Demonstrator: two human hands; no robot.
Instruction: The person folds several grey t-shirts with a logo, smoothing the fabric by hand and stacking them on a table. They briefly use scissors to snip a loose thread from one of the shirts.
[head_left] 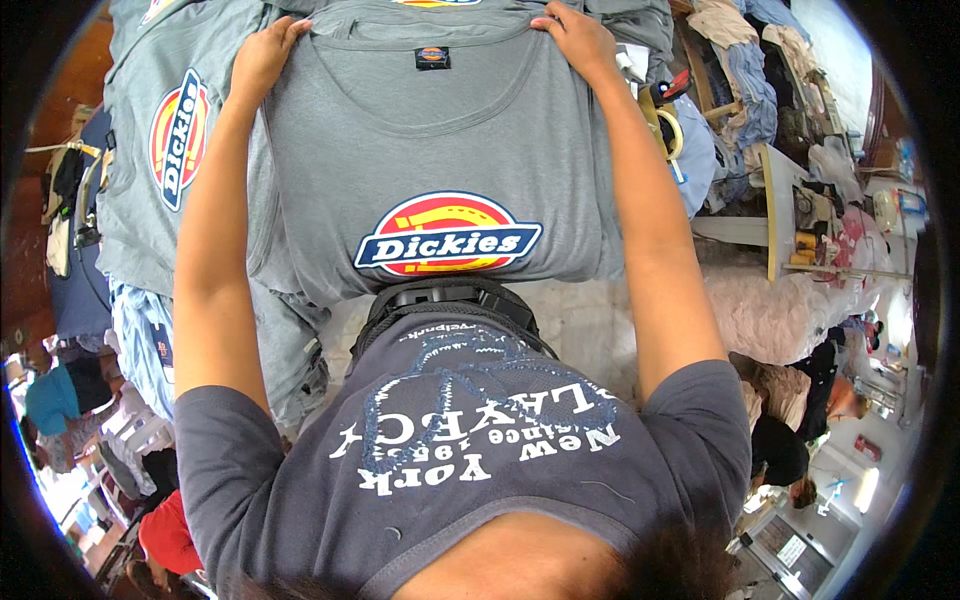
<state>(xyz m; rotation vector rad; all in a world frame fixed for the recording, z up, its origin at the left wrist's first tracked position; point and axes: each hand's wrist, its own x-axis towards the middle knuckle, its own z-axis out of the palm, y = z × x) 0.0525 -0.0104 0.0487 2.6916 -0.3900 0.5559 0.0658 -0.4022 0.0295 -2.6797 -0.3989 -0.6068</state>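
A grey T-shirt (440, 160) lies flat in front of me with its neckline at the far side. It has a dark neck label and a red, yellow and blue printed emblem near its close edge. My left hand (266, 62) is closed on the shirt's far left shoulder, fingertips at the edge. At the far right shoulder my right hand (582, 44) pinches the cloth in the same way. More grey shirts (130, 130) with similar emblems are heaped to the left and beyond, partly covered by my left arm.
Beside my right forearm are a yellowish tape roll (668, 132) and a red-and-black object (672, 86). Farther right stand a work table (782, 215) and a pale pink garment pile (775, 315). People sit at the sides, one in a red top (170, 532).
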